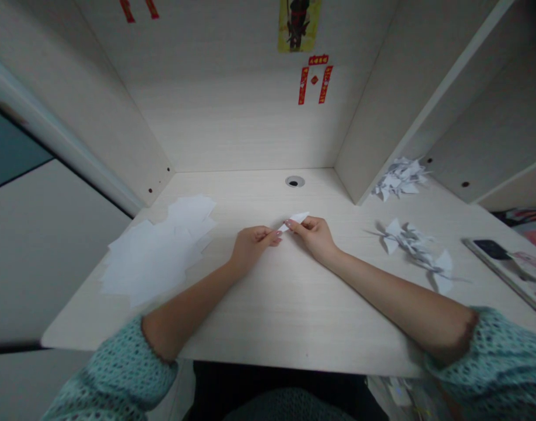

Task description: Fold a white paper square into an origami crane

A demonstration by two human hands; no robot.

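Observation:
Between my hands, just above the desk, is a small white folded piece of paper [299,217]. My left hand [253,244] pinches its lower left, pointed end between thumb and forefinger. At the other side my right hand [315,235] grips the wider part, thumb on top, and its fingers cover some of the paper. A spread pile of flat white paper sheets [151,257] lies left of my left hand. To the right of my right hand is a row of folded white paper pieces [410,245], apparently joined on something thin.
Another heap of folded white papers [401,177] sits behind the divider panel [381,117] at the back right. A tablet or similar flat device [508,269] lies at the right edge. A round cable hole [294,182] is set in the desk [268,327] near the back wall.

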